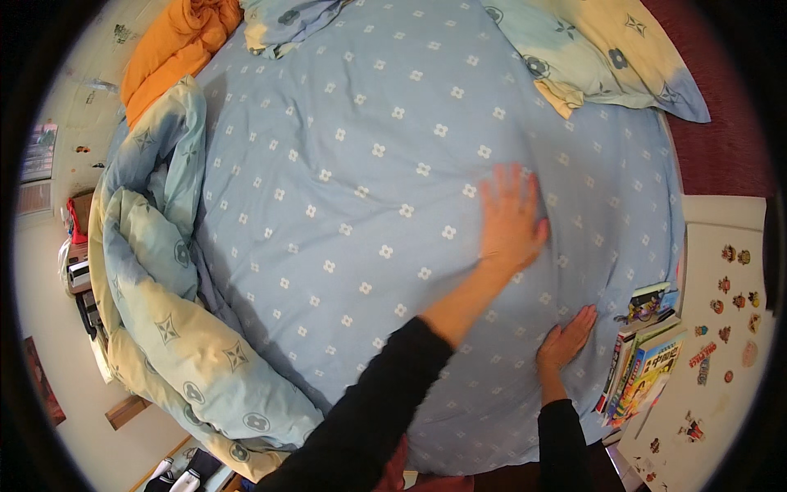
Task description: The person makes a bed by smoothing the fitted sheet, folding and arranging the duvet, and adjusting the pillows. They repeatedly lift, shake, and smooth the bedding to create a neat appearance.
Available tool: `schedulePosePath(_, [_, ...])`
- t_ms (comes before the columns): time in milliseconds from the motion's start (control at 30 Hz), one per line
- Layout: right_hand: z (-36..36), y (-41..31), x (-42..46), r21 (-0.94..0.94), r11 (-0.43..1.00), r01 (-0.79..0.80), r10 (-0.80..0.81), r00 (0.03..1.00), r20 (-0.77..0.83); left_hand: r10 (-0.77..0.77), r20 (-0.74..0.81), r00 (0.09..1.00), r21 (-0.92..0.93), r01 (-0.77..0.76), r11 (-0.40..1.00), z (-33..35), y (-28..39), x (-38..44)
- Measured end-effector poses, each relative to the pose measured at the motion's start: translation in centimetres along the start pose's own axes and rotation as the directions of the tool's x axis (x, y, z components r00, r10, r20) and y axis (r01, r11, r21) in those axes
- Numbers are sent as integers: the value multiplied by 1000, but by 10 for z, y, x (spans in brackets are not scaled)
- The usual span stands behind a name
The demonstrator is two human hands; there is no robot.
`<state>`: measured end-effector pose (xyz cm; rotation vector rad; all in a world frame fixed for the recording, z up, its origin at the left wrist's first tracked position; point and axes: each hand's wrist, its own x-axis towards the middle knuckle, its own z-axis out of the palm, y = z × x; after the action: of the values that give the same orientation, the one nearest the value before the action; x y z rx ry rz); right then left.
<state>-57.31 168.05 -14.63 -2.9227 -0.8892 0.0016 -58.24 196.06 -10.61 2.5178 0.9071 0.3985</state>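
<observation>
A blue bed sheet with white flower prints covers the bed before me. My left hand, slightly blurred, is spread over the sheet right of the middle, with its fingers apart and nothing held. Lower right, my right hand rests on the sheet with its palm down, close to a stack of books. Soft wrinkles run through the fabric around both hands. A bunched quilt in yellow, green and blue lies along the left side of the bed.
Books stand at the bed's right edge beside a white panel with stickers. A patterned pillow lies at the upper right, an orange cloth at the upper left. More patterned fabric lies at the top.
</observation>
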Motion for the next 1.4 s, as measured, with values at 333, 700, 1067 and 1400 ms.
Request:
schedulePosePath(333, [7, 10, 2, 45, 997, 65, -62, 996, -64, 30, -230, 973, -122, -59, 991, -75, -137, -14])
schedulePosePath(700, [8, 13, -1, 54, 997, 55, -55, 998, -3, -260, -395, 881, 364, 410, 836, -115, -300, -36])
schedulePosePath(1067, [9, 14, 2, 70, 997, 24, -27, 998, 52, -74, -225, 972, 265, 134, 955, -4, -121, 153])
schedulePosePath(1400, [-46, -82, 61, 360, 931, 67, -82, 996, 28, -100, -183, 978, 306, 154, 940, 5, -130, 157])
